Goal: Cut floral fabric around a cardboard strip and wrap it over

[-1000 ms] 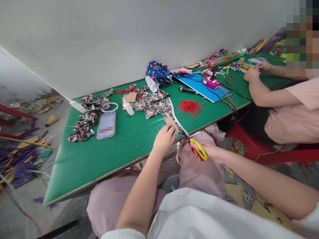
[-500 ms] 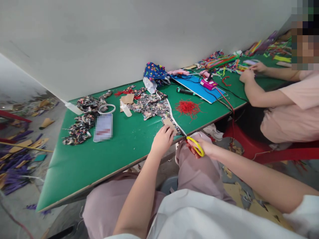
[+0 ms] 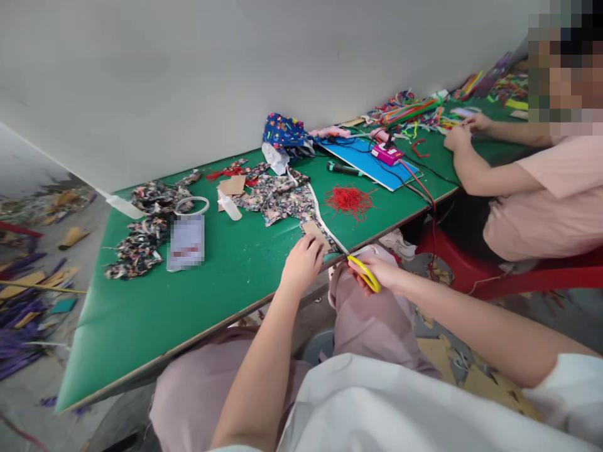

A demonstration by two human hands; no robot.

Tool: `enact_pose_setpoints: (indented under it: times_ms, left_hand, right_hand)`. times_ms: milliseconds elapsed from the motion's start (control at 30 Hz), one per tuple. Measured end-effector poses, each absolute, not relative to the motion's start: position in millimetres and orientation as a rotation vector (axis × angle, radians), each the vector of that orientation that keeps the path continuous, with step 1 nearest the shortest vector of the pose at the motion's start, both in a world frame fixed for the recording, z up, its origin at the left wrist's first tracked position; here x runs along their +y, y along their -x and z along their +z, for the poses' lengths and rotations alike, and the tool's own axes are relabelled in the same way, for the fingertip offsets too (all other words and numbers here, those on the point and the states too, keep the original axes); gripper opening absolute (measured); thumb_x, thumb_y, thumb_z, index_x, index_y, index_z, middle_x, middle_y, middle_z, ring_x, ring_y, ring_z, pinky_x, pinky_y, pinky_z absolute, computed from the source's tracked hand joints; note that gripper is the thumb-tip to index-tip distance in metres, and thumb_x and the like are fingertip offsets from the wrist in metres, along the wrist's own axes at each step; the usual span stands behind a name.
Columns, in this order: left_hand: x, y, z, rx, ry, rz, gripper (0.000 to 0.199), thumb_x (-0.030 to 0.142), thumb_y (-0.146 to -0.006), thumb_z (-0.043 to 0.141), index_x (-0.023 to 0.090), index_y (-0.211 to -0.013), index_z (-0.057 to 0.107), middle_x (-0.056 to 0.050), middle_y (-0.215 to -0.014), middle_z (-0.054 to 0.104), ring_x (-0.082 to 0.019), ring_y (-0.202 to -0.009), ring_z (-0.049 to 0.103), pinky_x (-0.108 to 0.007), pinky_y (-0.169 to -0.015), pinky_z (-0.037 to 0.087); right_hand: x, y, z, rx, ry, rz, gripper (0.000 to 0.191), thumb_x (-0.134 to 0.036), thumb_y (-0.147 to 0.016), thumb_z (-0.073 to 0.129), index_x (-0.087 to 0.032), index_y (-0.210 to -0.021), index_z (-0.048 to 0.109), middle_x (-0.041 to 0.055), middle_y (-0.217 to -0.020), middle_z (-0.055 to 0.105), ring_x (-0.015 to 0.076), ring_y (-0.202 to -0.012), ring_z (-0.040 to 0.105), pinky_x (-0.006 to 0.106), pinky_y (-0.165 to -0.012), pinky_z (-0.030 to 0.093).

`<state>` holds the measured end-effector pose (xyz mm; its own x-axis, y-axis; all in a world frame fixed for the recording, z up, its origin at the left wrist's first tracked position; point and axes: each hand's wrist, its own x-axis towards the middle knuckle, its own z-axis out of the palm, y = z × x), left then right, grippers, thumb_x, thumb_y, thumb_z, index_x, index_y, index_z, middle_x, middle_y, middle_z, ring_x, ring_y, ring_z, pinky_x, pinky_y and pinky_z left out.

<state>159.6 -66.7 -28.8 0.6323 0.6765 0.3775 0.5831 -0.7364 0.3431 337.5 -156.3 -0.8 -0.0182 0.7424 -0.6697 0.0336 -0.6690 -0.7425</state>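
My right hand [image 3: 370, 271] is closed round the yellow handles of a pair of scissors [image 3: 372, 277], at the table's front edge. The blades point up and left, against the edge of a dark floral cloth [image 3: 287, 199] with a white border. A tan card piece [image 3: 316, 233] lies on the cloth's near strip. My left hand [image 3: 304, 258] presses on this card with fingers bent together. A pile of red strings [image 3: 350, 201] sits right of the cloth.
The green table [image 3: 211, 301] holds crumpled floral cloth [image 3: 136, 248], a white bottle [image 3: 230, 206], a tape ring [image 3: 192, 205], a blue board [image 3: 372, 164] and a pink power box [image 3: 387, 153]. A person's hands [image 3: 459, 135] work at the right.
The view has shifted slightly, so the table and its things appear a little further left. Both my hands keep their places at the card and the scissors.
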Motion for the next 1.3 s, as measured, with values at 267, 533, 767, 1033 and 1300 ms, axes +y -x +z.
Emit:
enact_pose_setpoints:
  times_ms: [267, 533, 767, 1033, 1300]
  left_hand:
    - [-68.0, -159.2, -26.1, 1.036, -2.675, 0.716, 0.02, 0.024, -0.088, 0.041, 0.018, -0.101, 0.056, -0.009, -0.114, 0.054, -0.02, -0.108, 0.05, -0.035, -0.093, 0.043]
    - [-67.9, -157.9, -25.5, 1.041, -2.683, 0.72, 0.019, 0.023, -0.087, 0.043, 0.018, -0.1, 0.056, -0.009, -0.114, 0.054, -0.021, -0.107, 0.05, -0.035, -0.092, 0.044]
    - [-67.6, -157.4, -26.1, 1.035, -2.684, 0.72, 0.018, 0.024, -0.087, 0.044, 0.018, -0.1, 0.055, -0.009, -0.114, 0.054, -0.021, -0.108, 0.05, -0.035, -0.092, 0.044]
    - [-67.7, -158.1, -26.0, 1.039, -2.678, 0.731, 0.018, 0.024, -0.087, 0.043, 0.018, -0.099, 0.056, -0.01, -0.114, 0.054, -0.021, -0.108, 0.051, -0.036, -0.091, 0.045]
    - [-67.6, -157.5, -25.8, 1.035, -2.685, 0.713, 0.02, 0.024, -0.088, 0.042, 0.017, -0.1, 0.056, -0.01, -0.115, 0.053, -0.022, -0.109, 0.05, -0.036, -0.092, 0.044]
  right_hand:
    - [-155.6, -334.1, 8.6, -0.818, 1.754, 1.722, 0.026, -0.039, -0.081, 0.053, -0.014, -0.071, 0.054, -0.0018, -0.042, 0.053, 0.0087, -0.032, 0.047, 0.019, -0.032, 0.04]
    - [-153.1, -339.3, -2.1, -0.875, 1.759, 1.716, 0.03, -0.046, -0.078, 0.055, -0.016, -0.075, 0.053, -0.0023, -0.041, 0.053, 0.0091, -0.031, 0.047, 0.019, -0.03, 0.038]
    - [-152.4, -340.7, 1.4, -0.877, 1.767, 1.725, 0.027, -0.041, -0.079, 0.053, -0.015, -0.073, 0.052, -0.0005, -0.041, 0.055, 0.0097, -0.03, 0.047, 0.019, -0.029, 0.038]
    - [-154.3, -337.5, 14.6, -0.847, 1.769, 1.733, 0.019, -0.034, -0.082, 0.052, -0.015, -0.078, 0.054, 0.001, -0.046, 0.058, 0.0103, -0.037, 0.053, 0.018, -0.03, 0.04]
    - [-153.8, -339.8, 4.5, -0.855, 1.693, 1.802, 0.027, -0.043, -0.08, 0.052, -0.016, -0.077, 0.052, 0.002, -0.052, 0.061, 0.0111, -0.037, 0.054, 0.019, -0.031, 0.04]
